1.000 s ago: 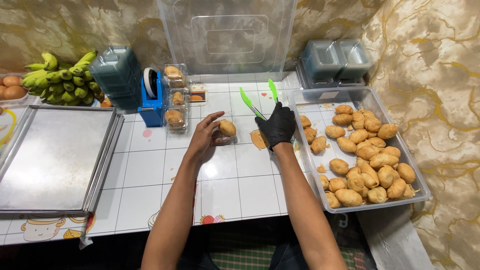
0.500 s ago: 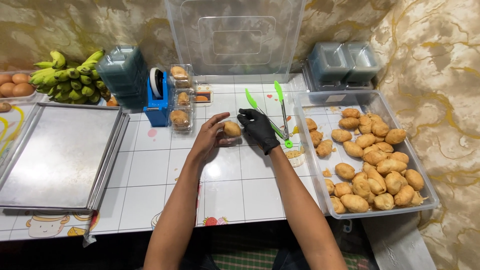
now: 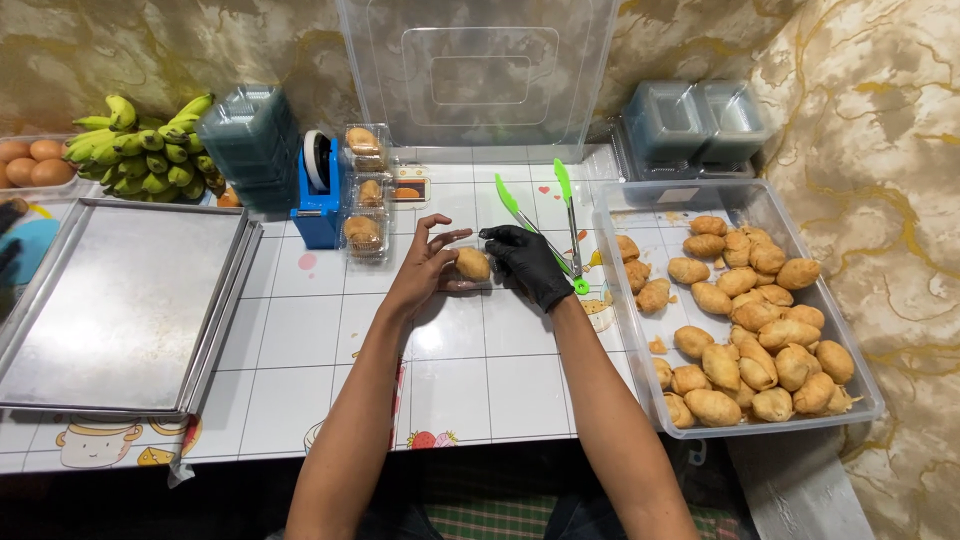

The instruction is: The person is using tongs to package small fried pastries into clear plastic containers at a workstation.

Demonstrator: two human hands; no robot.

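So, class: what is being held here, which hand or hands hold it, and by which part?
One golden-brown fried pastry, held just above the table between both hands: the bare left hand grips its left end, the black-gloved right hand its right end.

A tray [image 3: 110, 310] lies at the counter's [image 3: 480, 380] left edge, a pastry tub [image 3: 620, 215] at its right edge, tongs [image 3: 560, 225] between.

Beige marble-patterned wall with gold veins [image 3: 880, 110] runs far and right. White tile-print glossy counter [image 3: 470, 370] with cartoon stickers, overhead light glare. Dark floor, plaid cloth [image 3: 480, 520] near edge.
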